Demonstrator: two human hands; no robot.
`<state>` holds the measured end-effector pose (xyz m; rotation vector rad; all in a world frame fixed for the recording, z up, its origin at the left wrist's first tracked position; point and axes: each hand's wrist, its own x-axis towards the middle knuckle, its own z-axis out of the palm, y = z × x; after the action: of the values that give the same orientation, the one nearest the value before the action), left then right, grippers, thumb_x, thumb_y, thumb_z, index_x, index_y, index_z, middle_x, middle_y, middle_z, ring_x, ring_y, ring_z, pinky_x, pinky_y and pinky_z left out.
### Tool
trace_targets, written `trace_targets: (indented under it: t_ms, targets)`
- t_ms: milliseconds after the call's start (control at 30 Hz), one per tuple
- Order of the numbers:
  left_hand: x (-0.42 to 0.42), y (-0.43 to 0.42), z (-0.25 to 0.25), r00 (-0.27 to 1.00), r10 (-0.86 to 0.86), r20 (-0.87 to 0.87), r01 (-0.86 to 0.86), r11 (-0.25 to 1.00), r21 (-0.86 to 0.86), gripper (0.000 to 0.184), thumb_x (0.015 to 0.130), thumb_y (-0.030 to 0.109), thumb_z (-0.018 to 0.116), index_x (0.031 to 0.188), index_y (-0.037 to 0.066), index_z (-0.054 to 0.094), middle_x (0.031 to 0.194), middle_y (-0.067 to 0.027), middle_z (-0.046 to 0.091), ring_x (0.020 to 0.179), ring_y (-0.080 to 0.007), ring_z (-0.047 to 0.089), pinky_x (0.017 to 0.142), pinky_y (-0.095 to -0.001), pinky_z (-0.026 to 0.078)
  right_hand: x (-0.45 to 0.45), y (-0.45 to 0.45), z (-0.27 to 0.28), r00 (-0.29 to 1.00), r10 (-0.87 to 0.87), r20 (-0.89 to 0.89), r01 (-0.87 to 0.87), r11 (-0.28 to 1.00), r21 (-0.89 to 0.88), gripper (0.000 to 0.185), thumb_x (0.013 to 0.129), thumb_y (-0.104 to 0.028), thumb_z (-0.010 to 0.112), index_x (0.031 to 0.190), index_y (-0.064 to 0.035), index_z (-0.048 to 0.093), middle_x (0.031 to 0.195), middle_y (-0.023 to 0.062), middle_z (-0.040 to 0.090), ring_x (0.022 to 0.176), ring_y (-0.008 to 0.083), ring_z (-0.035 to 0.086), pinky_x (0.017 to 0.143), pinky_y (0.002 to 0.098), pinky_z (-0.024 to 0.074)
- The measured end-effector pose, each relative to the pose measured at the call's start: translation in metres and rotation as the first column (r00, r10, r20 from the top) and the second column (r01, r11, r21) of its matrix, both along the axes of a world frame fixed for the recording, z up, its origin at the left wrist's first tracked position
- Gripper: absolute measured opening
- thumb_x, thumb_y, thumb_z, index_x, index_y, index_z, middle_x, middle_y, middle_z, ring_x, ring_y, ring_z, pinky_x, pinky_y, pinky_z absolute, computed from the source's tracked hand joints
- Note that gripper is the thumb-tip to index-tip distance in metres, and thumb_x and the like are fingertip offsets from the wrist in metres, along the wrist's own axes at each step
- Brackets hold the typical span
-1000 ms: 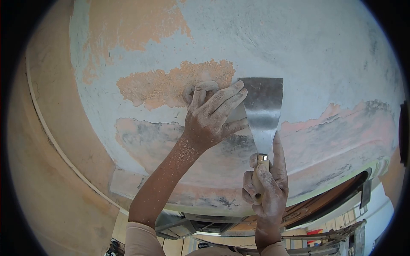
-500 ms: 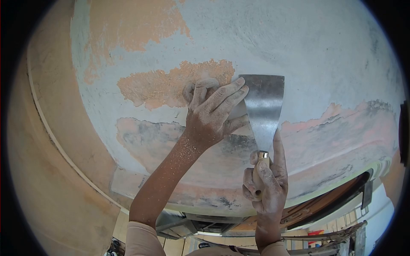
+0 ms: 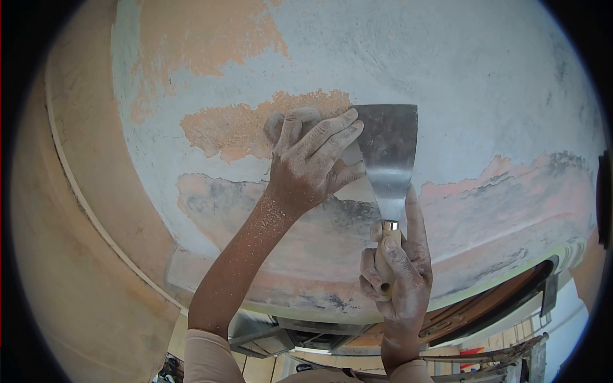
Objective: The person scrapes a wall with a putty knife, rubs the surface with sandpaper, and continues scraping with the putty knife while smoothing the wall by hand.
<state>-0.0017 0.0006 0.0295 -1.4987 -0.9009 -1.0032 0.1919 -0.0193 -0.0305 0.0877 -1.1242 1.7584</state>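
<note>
A putty knife [image 3: 391, 143] with a wide metal blade and pale handle stands upright before the wall, its blade pointing up. My right hand [image 3: 403, 274] is closed around the handle, its index finger stretched along the blade's lower right edge. At the blade's left edge is my left hand [image 3: 306, 156], back towards me. Its index and middle fingers reach out to the blade and the thumb points to it lower down. The other fingers are bent. White dust coats both hands. Behind them, the wall [image 3: 447, 96] shows pale blue-white coating and a rough orange patch [image 3: 223, 131].
Pinkish, dark-stained plaster [image 3: 504, 204] runs across the lower wall. A brown side wall [image 3: 83, 268] curves along the left. Below right are an arched wooden panel [image 3: 498, 306] and a worn wooden frame [image 3: 511, 357]. Another dark frame [image 3: 262, 341] is beneath my left arm.
Both hands and the putty knife have shifted slightly left and up across the wall. My right hand keeps its hold on the handle. The camera view has moved a little.
</note>
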Motion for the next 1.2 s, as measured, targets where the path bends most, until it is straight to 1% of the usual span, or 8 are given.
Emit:
trace_targets:
  t_ms: [267,367,567,667,733,1033,1133,1200]
  targets:
    - [0.001,0.001,-0.001,1.0,-0.005,0.007,0.004,1.0,0.023,0.051,0.068,0.042,0.073,0.108,0.012,0.064,0.113,0.0003,0.063,0.095,-0.0238,0.051,0.084,-0.04,0.037,0.001,-0.004,0.011,0.999,0.005,0.035,-0.004,1.0,-0.013,0.068,0.092,-0.001,0.044,0.147,-0.003,0.005,0.1,0.0094,0.049,0.052,0.0061,0.047,0.034,0.0174,0.0355]
    - [0.001,0.003,0.002,1.0,-0.026,0.009,0.026,0.999,0.027,0.051,0.068,0.043,0.072,0.108,0.012,0.064,0.113,-0.0002,0.063,0.095,-0.0239,0.051,0.085,-0.0403,0.038,0.005,-0.004,0.007,1.0,0.015,-0.014,-0.015,1.0,-0.026,0.07,0.089,-0.003,0.048,0.147,-0.0068,0.009,0.099,0.0128,0.052,0.045,0.0058,0.046,0.028,0.0177,0.0327]
    - [0.001,0.001,0.006,1.0,-0.012,0.016,0.012,1.0,0.014,0.052,0.07,0.044,0.071,0.109,0.01,0.064,0.113,-0.0012,0.063,0.096,-0.0249,0.052,0.085,-0.0396,0.04,-0.003,-0.005,0.015,0.999,-0.034,0.004,0.034,0.999,0.0,0.07,0.089,-0.004,0.049,0.147,-0.0057,0.008,0.096,0.0113,0.053,0.044,0.0056,0.045,0.028,0.0179,0.0325]
    - [0.002,-0.001,0.004,1.0,-0.012,0.002,0.012,1.0,0.008,0.052,0.07,0.044,0.071,0.108,0.01,0.064,0.113,-0.0016,0.063,0.096,-0.025,0.052,0.083,-0.0388,0.041,0.009,0.001,0.002,0.999,0.04,0.019,-0.041,0.997,0.065,0.069,0.092,-0.002,0.044,0.147,-0.0024,0.002,0.103,0.0097,0.049,0.052,0.0053,0.046,0.034,0.0176,0.0346]
    - [0.001,0.0,0.004,1.0,-0.014,0.011,0.014,1.0,0.01,0.051,0.07,0.044,0.072,0.108,0.01,0.064,0.113,-0.0018,0.063,0.096,-0.0248,0.052,0.083,-0.0382,0.042,0.002,-0.001,0.013,0.999,-0.001,0.043,-0.002,0.998,0.066,0.068,0.092,-0.001,0.043,0.147,-0.0021,0.002,0.102,0.0097,0.049,0.052,0.0055,0.047,0.034,0.0177,0.0347]
    - [0.0,0.005,0.007,0.992,-0.113,0.055,0.113,0.994,-0.007,0.051,0.069,0.042,0.073,0.109,0.012,0.064,0.113,0.0007,0.062,0.099,-0.023,0.05,0.086,-0.0411,0.034,0.001,-0.003,0.012,0.998,-0.02,0.053,0.017,0.999,0.047,0.067,0.093,-0.001,0.042,0.147,-0.002,0.003,0.101,0.0097,0.05,0.052,0.0056,0.047,0.034,0.0174,0.0365]
    - [0.002,-0.001,0.001,1.0,-0.02,0.014,0.02,0.999,-0.046,0.051,0.069,0.041,0.073,0.109,0.012,0.064,0.114,0.0011,0.062,0.098,-0.0229,0.05,0.087,-0.0417,0.033,0.006,0.0,0.003,1.0,0.001,0.03,-0.003,0.999,0.043,0.067,0.092,-0.001,0.042,0.147,-0.0026,0.003,0.1,0.0097,0.051,0.052,0.0056,0.048,0.035,0.0177,0.0379]
    - [0.0,0.004,0.002,0.998,-0.056,0.022,0.056,0.998,-0.029,0.051,0.068,0.041,0.073,0.109,0.012,0.064,0.114,0.0012,0.062,0.098,-0.0227,0.05,0.087,-0.0415,0.033,0.004,0.001,0.004,1.0,-0.005,0.018,0.004,0.999,0.045,0.067,0.092,-0.001,0.043,0.147,-0.0029,0.004,0.099,0.0096,0.051,0.052,0.0058,0.048,0.035,0.0178,0.0386]
